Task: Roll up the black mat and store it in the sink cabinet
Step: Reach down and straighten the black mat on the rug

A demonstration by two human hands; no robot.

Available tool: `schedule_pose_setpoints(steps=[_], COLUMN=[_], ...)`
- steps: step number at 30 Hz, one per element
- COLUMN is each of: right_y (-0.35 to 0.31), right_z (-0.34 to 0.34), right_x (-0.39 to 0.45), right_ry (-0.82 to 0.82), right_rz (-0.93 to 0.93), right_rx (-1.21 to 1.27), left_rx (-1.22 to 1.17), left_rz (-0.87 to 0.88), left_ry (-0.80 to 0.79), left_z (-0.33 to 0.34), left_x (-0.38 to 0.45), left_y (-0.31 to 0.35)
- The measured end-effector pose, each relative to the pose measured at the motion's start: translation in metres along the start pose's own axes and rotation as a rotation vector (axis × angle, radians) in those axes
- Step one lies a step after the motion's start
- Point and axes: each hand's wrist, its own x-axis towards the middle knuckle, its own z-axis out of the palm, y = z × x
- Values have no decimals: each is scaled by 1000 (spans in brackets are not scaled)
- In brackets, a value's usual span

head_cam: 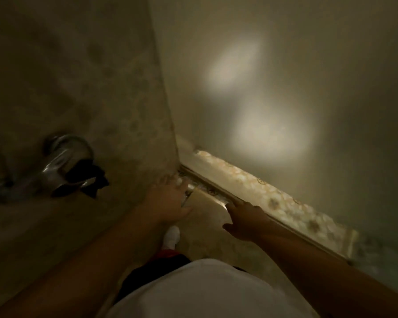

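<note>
Two hands reach down in the middle of the frame, in dim and blurry light. The left hand [170,198] lies flat with its fingers spread, touching the edge of the stone worktop [83,92] where it meets a pale cabinet door [207,207]. The right hand [244,220] is open too, one finger pointing at the top edge of that door — neither hand is holding anything. The black mat is not clear to see; a dark shape [87,177] sits by the shiny tap [62,161] at the left of the frame, but I cannot tell what it is. It looks like the step now is working the sink cabinet door. To do it well, hook the fingers behind the door's edge, pull slowly, and keep the foot in the white sock [170,236] back so the door does not bump it — then check there is room inside for a rolled mat.
</note>
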Motion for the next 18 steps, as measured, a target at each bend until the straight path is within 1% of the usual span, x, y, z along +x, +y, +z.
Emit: schedule_pose_setpoints(steps=[3, 8, 10, 13, 18], right_y=[12, 10, 3, -12, -51], right_z=[8, 26, 34, 52, 89], right_x=[-9, -31, -41, -63, -106], right_ry=[18, 73, 55, 17, 53], right_rz=[170, 512, 649, 802, 992], right_rx=[133, 356, 472, 623, 803], left_rx=[97, 257, 319, 431, 594], left_rz=[195, 614, 751, 912, 1165], left_ry=[-69, -47, -61, -124, -196], left_z=[-18, -46, -52, -52, -28], left_x=[50, 101, 110, 119, 106], left_y=[18, 59, 76, 101, 145])
